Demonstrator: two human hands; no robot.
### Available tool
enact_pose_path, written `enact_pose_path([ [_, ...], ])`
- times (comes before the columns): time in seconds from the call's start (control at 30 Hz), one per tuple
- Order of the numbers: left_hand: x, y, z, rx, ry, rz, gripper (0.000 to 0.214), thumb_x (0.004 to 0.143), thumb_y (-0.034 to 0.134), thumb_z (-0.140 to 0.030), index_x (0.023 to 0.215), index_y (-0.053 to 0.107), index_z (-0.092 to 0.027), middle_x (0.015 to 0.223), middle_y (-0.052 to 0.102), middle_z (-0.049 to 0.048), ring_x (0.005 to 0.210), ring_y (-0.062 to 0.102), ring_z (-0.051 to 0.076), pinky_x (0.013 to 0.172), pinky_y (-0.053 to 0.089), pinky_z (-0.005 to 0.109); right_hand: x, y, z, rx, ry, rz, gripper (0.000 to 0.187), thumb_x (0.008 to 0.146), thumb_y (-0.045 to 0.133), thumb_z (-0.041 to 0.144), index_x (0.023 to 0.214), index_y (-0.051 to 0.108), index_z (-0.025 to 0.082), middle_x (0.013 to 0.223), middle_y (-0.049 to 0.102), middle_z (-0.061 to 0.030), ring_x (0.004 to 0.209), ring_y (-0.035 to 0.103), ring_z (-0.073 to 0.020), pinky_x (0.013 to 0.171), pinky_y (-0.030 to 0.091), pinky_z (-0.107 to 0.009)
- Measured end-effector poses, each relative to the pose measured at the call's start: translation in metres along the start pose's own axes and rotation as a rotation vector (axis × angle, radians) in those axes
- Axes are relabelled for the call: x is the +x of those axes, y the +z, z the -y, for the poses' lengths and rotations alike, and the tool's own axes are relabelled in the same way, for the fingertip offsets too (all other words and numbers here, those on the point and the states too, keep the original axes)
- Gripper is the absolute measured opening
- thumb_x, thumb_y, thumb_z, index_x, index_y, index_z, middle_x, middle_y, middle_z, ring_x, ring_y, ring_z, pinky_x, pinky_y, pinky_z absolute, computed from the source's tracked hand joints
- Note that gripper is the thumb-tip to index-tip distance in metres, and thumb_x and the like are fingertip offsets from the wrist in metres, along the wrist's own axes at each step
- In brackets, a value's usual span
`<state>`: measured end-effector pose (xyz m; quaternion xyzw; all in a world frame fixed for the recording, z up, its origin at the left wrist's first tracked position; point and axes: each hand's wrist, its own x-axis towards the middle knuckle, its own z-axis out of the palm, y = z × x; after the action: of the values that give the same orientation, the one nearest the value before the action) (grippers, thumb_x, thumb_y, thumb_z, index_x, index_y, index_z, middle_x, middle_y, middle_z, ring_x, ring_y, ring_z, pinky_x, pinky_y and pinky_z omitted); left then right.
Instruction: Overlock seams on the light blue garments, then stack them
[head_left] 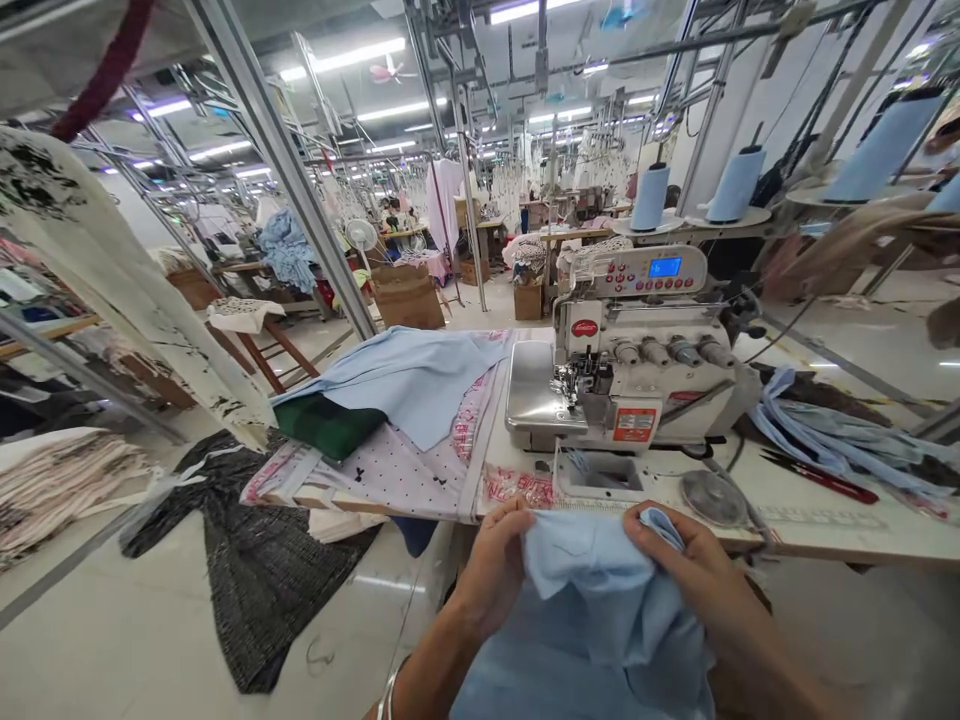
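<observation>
My left hand (491, 565) and my right hand (690, 560) both pinch the top edge of a pale blue cloth piece (592, 590), held just in front of the table edge. The cloth hangs in folds down towards my lap, and its lower part runs out of view. Beyond my hands stands a white overlock sewing machine (637, 350), its needle area (574, 385) above a steel plate. Neither hand touches the machine. A thin bangle (386, 700) circles my left wrist.
Pale blue cloth (405, 385), green plaid cloth (326, 425) and dotted fabric (397, 480) lie left of the machine. Right of it are blue strips (840, 435) and red-handled scissors (821, 478). Blue thread cones (651, 198) stand behind. A dark garment (247, 570) lies on the floor.
</observation>
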<state>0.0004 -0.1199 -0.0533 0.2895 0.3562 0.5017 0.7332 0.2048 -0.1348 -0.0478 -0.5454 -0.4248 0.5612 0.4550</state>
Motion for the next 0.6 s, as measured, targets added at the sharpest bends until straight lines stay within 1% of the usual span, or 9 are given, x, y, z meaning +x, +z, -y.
enact_pose_path([
  [0.1, 0.0, -0.005, -0.001, 0.063, -0.122, 0.058, 0.03, 0.068, 0.071, -0.029, 0.065, 0.044, -0.017, 0.058, 0.035, -0.0066, 0.052, 0.029, 0.007, 0.049, 0.024, 0.019, 0.002, -0.004, -0.006, 0.009, 0.061, 0.068, 0.039, 0.073, 0.068, 0.057, 0.077, 0.058, 0.02, 0.068, 0.043, 0.0032, 0.064, 0.039, -0.0108, 0.054, 0.033, -0.019],
  [0.2, -0.002, -0.01, -0.003, 0.253, -0.222, 0.161, 0.03, 0.069, 0.074, -0.033, 0.072, 0.05, -0.015, 0.063, 0.042, -0.0048, 0.055, 0.035, 0.006, 0.051, 0.024, 0.019, -0.002, -0.005, -0.009, 0.032, 0.115, 0.132, 0.035, 0.077, 0.065, 0.055, 0.08, 0.058, 0.021, 0.066, 0.043, 0.0036, 0.06, 0.04, -0.0102, 0.052, 0.033, -0.019],
  [0.27, -0.003, -0.012, -0.006, 0.413, -0.247, 0.224, 0.031, 0.068, 0.076, -0.035, 0.074, 0.055, -0.013, 0.065, 0.045, -0.0038, 0.056, 0.037, 0.006, 0.051, 0.024, 0.019, -0.005, -0.006, -0.013, 0.014, 0.13, 0.157, 0.034, 0.076, 0.067, 0.054, 0.084, 0.059, 0.021, 0.067, 0.046, 0.0031, 0.061, 0.043, -0.0106, 0.052, 0.035, -0.02],
  [0.37, -0.003, -0.013, -0.01, 0.591, -0.282, 0.287, 0.029, 0.07, 0.074, -0.038, 0.075, 0.06, -0.012, 0.063, 0.046, -0.0037, 0.056, 0.037, 0.007, 0.051, 0.024, 0.019, -0.006, -0.011, -0.022, -0.091, 0.137, 0.216, 0.038, 0.072, 0.072, 0.052, 0.092, 0.062, 0.021, 0.075, 0.053, 0.0013, 0.067, 0.049, -0.0125, 0.056, 0.039, -0.021],
  [0.47, -0.004, -0.012, -0.014, 0.649, -0.301, 0.327, 0.027, 0.07, 0.072, -0.037, 0.078, 0.063, -0.012, 0.064, 0.05, -0.0026, 0.059, 0.041, 0.008, 0.054, 0.028, 0.02, -0.007, -0.015, -0.029, -0.158, 0.135, 0.252, 0.041, 0.071, 0.073, 0.053, 0.095, 0.063, 0.021, 0.075, 0.054, 0.0017, 0.067, 0.049, -0.0123, 0.058, 0.04, -0.022],
  [0.6, -0.003, -0.007, -0.012, 0.711, -0.293, 0.367, 0.023, 0.07, 0.07, -0.032, 0.082, 0.066, -0.013, 0.067, 0.053, -0.0022, 0.06, 0.043, 0.009, 0.055, 0.03, 0.02, -0.01, -0.015, -0.031, -0.188, 0.082, 0.254, 0.037, 0.073, 0.07, 0.055, 0.087, 0.064, 0.021, 0.07, 0.051, 0.0029, 0.063, 0.046, -0.0109, 0.055, 0.037, -0.021],
])
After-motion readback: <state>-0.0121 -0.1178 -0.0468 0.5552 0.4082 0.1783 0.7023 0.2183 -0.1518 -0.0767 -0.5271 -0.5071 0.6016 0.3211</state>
